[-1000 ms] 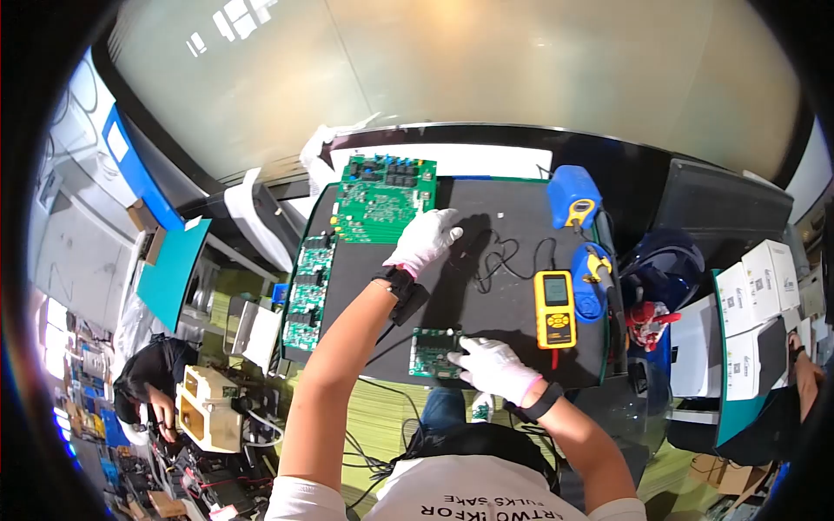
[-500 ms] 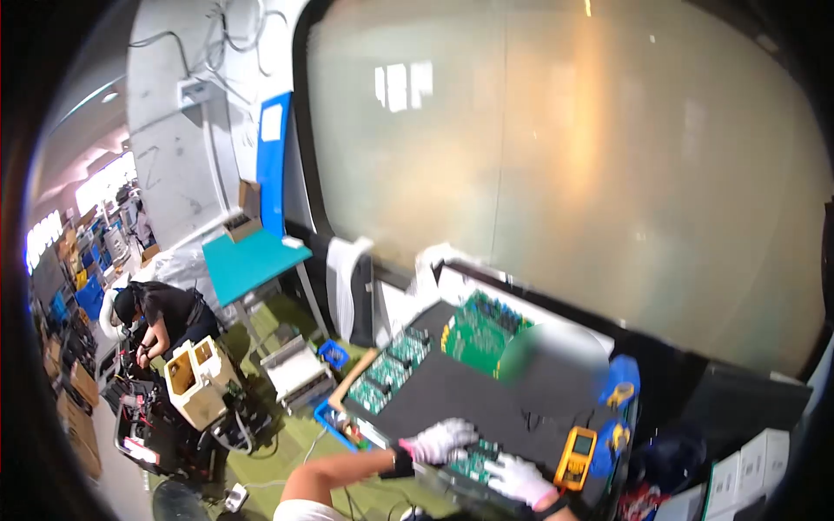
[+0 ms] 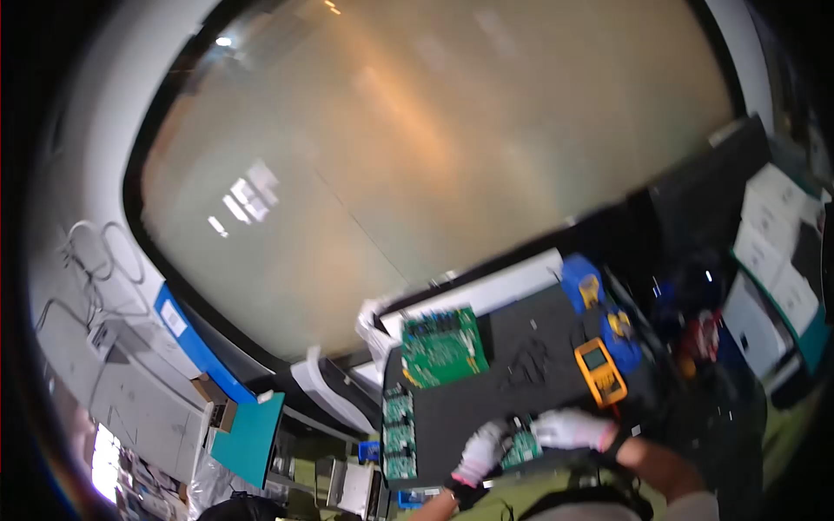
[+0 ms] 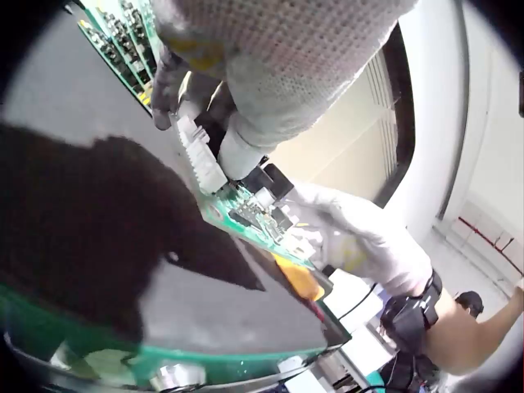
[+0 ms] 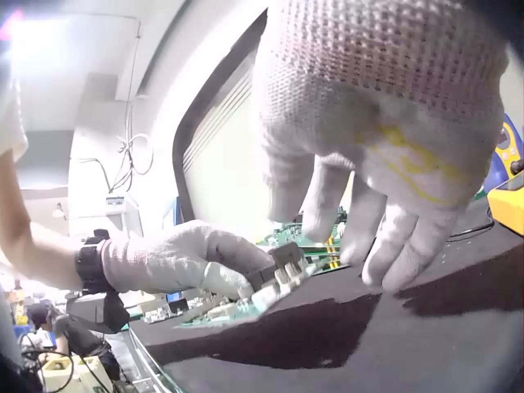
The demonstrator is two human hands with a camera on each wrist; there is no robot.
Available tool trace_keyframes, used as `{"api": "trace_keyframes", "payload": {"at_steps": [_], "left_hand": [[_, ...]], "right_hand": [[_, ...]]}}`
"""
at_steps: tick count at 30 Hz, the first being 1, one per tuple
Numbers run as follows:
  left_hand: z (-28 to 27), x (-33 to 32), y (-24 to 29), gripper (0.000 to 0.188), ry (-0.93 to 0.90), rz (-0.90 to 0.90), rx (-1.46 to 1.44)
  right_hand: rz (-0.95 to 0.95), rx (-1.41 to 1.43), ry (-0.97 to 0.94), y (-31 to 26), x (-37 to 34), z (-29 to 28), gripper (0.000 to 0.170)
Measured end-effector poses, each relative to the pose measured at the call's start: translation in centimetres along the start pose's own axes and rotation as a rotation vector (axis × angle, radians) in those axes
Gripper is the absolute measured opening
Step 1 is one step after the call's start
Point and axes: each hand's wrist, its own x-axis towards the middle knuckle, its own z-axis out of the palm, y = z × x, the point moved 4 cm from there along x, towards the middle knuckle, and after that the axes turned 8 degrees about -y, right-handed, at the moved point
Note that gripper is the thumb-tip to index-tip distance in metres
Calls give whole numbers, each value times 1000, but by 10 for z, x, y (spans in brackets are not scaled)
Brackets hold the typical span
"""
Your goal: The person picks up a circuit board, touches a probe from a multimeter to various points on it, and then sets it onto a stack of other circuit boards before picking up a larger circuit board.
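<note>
A small green circuit board [image 3: 521, 450] lies at the front edge of the dark mat, between my two white-gloved hands. My left hand [image 3: 482, 451] grips it at its left side; in the left wrist view the fingers close about a white connector strip [image 4: 199, 160] and dark parts on its edge. Opposite, my right hand [image 3: 569, 430] is at the board's right end, its fingertips overlapping that end in the left wrist view. From the right wrist, those fingers [image 5: 323, 196] look extended downward, close over the mat.
A large green circuit board [image 3: 443, 352] lies toward the back of the mat, with a column of smaller boards [image 3: 400, 434] at the left. On the right are a yellow meter [image 3: 599, 373], its black cable [image 3: 527, 360] and blue tool holders [image 3: 582, 282].
My left hand has come from the large board at the back to the small board beside my right hand. The head view has swung to the left and back.
</note>
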Motion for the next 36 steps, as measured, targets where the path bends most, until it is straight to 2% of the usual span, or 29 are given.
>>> {"api": "trace_keyframes", "payload": {"at_steps": [1, 2, 4, 5, 7, 9, 10, 11, 13, 14, 15, 17, 18, 19, 21, 26, 29, 31, 33, 34, 36], "left_hand": [[-14, -3, 8, 28, 61, 6, -71], [-15, -5, 11, 28, 28, 14, -103], [-35, -4, 9, 31, 191, 82, -89], [-49, -4, 9, 33, 284, 102, -74], [-76, -2, 19, 38, 355, 164, 29], [-94, 1, 21, 39, 375, 186, 70], [-104, 1, 24, 40, 388, 206, 102], [-116, 1, 30, 42, 402, 231, 135], [-142, -7, 39, 46, 479, 256, 5], [-145, -12, 31, 50, 511, 218, -236], [-138, -14, 16, 51, 462, 126, -546], [-127, -22, 14, 51, 361, 84, -1300], [-129, -31, 20, 50, 284, 2, -1362], [-131, -38, 27, 50, 288, -5, -1370], [-128, -42, 40, 47, 210, 37, -1602], [-130, -58, 48, 39, 346, 13, -1494], [-138, -64, 59, 50, 366, 7, -1456], [-139, -68, 63, 38, 389, 11, -1465], [-131, -67, 57, 41, 370, -1, -1508], [-129, -65, 58, 43, 349, 43, -1614], [-124, -61, 58, 48, 315, 132, -1764]], "right_hand": [[34, 89, 122, -10, -3, -14, 36], [-3, 142, 376, -9, -5, -17, 44], [216, 559, 273, -11, 6, -22, 61], [227, 688, 228, -14, 17, -22, 63], [233, 1113, 182, -33, 29, -29, 54], [22, 1077, 316, -41, 42, -34, 42], [53, 1104, 363, -55, 41, -43, 34], [76, 1129, 370, -57, 42, -44, 34], [42, 1258, 517, -73, 34, -52, 27], [46, 1251, 548, -80, 30, -57, 28], [102, 1249, 557, -83, 26, -59, 28], [57, 1351, 631, -93, 24, -63, 29], [67, 1348, 647, -100, 22, -67, 29], [89, 1326, 634, -109, 18, -71, 29], [52, 1331, 629, -114, 18, -71, 29], [-39, 1448, 629, -127, 21, -70, 30], [-62, 1477, 613, -128, 21, -67, 30], [-64, 1489, 605, -125, 20, -64, 28], [-121, 1549, 654, -120, 19, -61, 20], [-148, 1577, 585, -117, 13, -61, 14], [-164, 1606, 632, -120, 17, -55, 14]]}}
